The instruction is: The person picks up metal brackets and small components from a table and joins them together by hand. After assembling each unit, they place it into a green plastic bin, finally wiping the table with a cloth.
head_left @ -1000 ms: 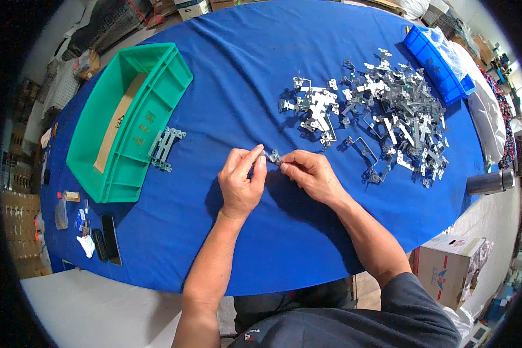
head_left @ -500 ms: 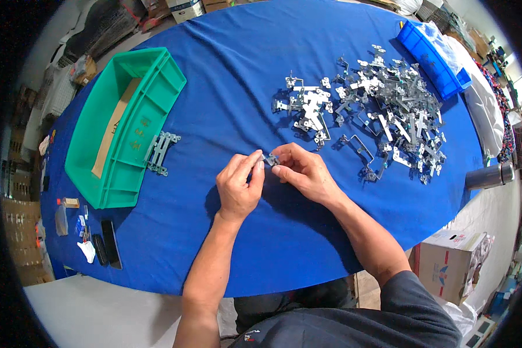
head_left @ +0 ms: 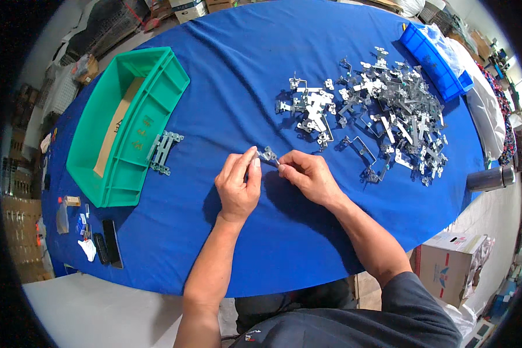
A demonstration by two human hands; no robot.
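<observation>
Over the middle of the blue cloth, a small silvery metal bracket [head_left: 267, 154] is held between my two hands. My left hand [head_left: 238, 184] pinches its left end between thumb and fingers. At its right end, the thumb and forefinger of my right hand [head_left: 311, 176] are closed on the metal. Part of the bracket is hidden by my fingertips. To the right lies a large heap of similar metal brackets [head_left: 409, 110], with a smaller cluster of brackets [head_left: 315, 110] beside it. Several more brackets [head_left: 165, 152] lie side by side next to the green bin.
A green plastic bin [head_left: 151, 110] with cardboard inside stands at the left. A blue crate [head_left: 435, 64] is at the far right. A metal flask [head_left: 490, 178] lies at the right edge. A phone [head_left: 112, 243] and small items lie at the lower left.
More of the bracket now shows between my hands. My right hand has shifted slightly right and down, its fingers pinched closer together. The left hand has barely moved.
</observation>
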